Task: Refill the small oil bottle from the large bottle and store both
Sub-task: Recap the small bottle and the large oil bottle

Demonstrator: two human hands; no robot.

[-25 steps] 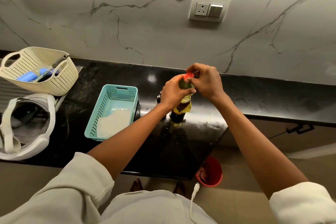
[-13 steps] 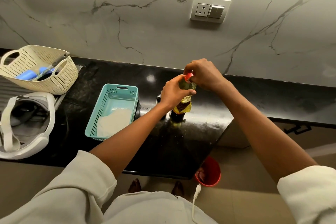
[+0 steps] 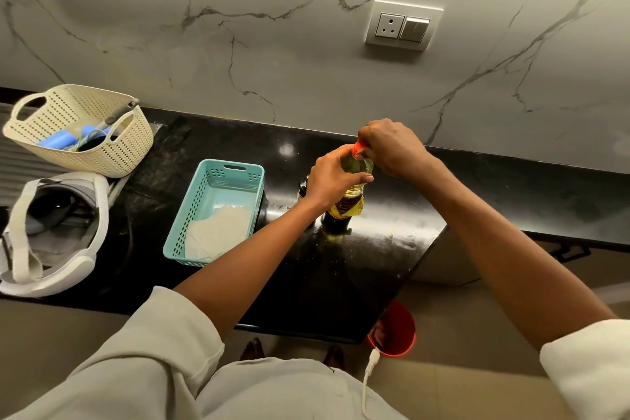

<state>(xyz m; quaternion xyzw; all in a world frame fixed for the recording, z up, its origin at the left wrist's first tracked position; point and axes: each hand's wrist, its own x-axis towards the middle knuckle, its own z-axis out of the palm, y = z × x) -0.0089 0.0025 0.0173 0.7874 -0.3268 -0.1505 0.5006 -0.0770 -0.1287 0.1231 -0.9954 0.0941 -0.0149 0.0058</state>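
The large oil bottle point(image 3: 354, 181), clear with yellow oil and a yellow label, stands upright on the black counter point(image 3: 358, 266). My left hand point(image 3: 332, 179) wraps around its shoulder. My right hand point(image 3: 388, 147) is closed over its red cap point(image 3: 358, 148) from above. A small dark bottle point(image 3: 302, 187) stands just behind my left wrist, mostly hidden.
A teal basket point(image 3: 218, 208) with a white cloth inside sits left of the bottles. Further left are a cream perforated basket point(image 3: 81, 133) with blue items and a white headset point(image 3: 51, 232). A red bucket point(image 3: 393, 331) stands on the floor below the counter's edge.
My right hand has turned on the red cap, its wrist swinging further over the top. The bottle and my left hand have stayed in place.
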